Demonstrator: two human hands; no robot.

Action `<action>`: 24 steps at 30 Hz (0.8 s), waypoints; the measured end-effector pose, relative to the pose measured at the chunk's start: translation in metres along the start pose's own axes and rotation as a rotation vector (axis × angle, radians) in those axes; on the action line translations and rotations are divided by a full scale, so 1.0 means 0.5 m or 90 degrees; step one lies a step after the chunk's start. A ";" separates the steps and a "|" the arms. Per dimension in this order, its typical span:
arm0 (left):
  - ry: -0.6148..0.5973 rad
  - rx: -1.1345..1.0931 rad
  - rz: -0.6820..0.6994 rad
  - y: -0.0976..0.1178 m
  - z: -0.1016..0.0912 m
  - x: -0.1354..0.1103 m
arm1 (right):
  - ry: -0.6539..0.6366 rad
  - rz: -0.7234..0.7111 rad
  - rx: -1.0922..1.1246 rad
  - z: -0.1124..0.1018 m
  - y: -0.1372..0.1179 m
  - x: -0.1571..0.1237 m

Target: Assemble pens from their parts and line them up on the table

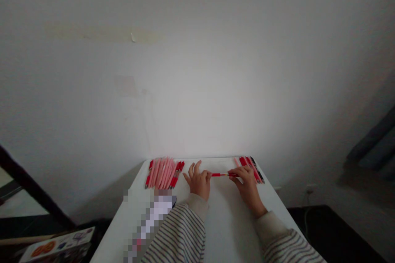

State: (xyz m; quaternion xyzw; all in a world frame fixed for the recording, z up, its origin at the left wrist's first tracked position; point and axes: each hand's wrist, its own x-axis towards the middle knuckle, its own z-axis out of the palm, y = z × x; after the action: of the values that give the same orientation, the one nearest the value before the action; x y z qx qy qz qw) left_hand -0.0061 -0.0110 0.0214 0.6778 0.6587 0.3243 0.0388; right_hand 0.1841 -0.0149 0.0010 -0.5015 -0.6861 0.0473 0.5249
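Observation:
Between my hands, a red pen (217, 175) lies level above the white table, with a pale stretch near its middle. My left hand (199, 181) pinches its left end between thumb and forefinger, the other fingers spread upward. At the right end, my right hand (246, 185) grips it with thumb and fingertips, which partly hide that end. Just beyond the right hand lies a small group of red, pink and black pens (250, 164). To the left of my left hand, many pink pens (162, 172) lie side by side, with red pens (176, 176) at the edge of that row.
The white table (220, 222) stands against a plain wall (203, 90). A blurred-out phone-like device (156, 218) lies at the table's left. On the lower left is a printed box (58, 246); a dark surface (333, 230) extends at the lower right.

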 end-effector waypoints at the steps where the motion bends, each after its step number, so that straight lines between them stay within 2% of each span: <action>1: -0.004 0.000 0.007 -0.001 0.001 0.000 | 0.002 -0.002 0.002 -0.001 -0.001 0.000; 10: 0.052 -0.065 0.015 -0.001 -0.004 0.006 | -0.034 0.030 0.006 0.004 0.009 -0.006; 16: 0.089 -0.085 0.048 -0.007 0.005 0.004 | -0.019 0.053 -0.003 0.002 0.006 -0.005; 21: 0.114 -0.075 0.029 -0.004 0.006 0.002 | -0.012 0.025 0.023 -0.002 -0.004 -0.003; 24: 0.124 -0.077 0.019 -0.003 0.006 0.002 | -0.004 0.043 0.077 -0.005 -0.010 -0.001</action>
State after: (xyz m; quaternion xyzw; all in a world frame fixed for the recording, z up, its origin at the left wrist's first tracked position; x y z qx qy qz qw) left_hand -0.0059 -0.0087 0.0186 0.6494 0.6285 0.4280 0.0105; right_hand 0.1827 -0.0187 0.0048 -0.4918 -0.6661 0.1081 0.5502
